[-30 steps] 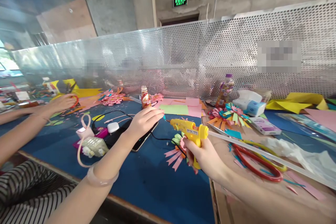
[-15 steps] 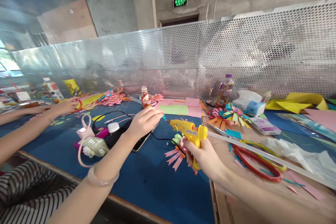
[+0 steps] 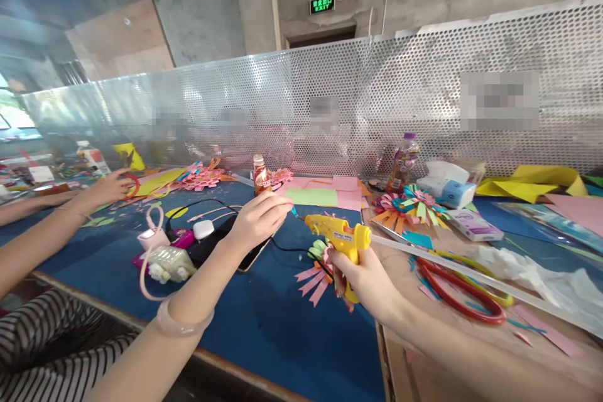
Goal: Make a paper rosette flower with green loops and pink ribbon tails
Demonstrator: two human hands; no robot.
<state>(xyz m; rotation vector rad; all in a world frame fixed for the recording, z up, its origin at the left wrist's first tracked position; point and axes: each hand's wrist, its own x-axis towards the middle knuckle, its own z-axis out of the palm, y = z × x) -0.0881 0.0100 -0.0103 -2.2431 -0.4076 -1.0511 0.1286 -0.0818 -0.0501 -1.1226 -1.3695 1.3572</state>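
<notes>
My right hand grips the handle of a yellow hot-glue gun, nozzle pointing left. A long clear glue stick trails from its back over the table. My left hand is closed in a pinch on a small teal paper strip, held right at the nozzle. Below the gun lies a pink and green paper flower on the blue table. A black phone lies under my left wrist.
A co-worker's hand at far left holds red scissors near yellow paper. A small brown bottle, coloured paper sheets, finished paper flowers, tissue packs, red and yellow loops, a charger and cable crowd the table. A perforated metal screen backs it.
My hands and the glue gun have stayed almost still, the gun drifting slightly left. The co-worker's hand at far left has shifted with the red scissors.
</notes>
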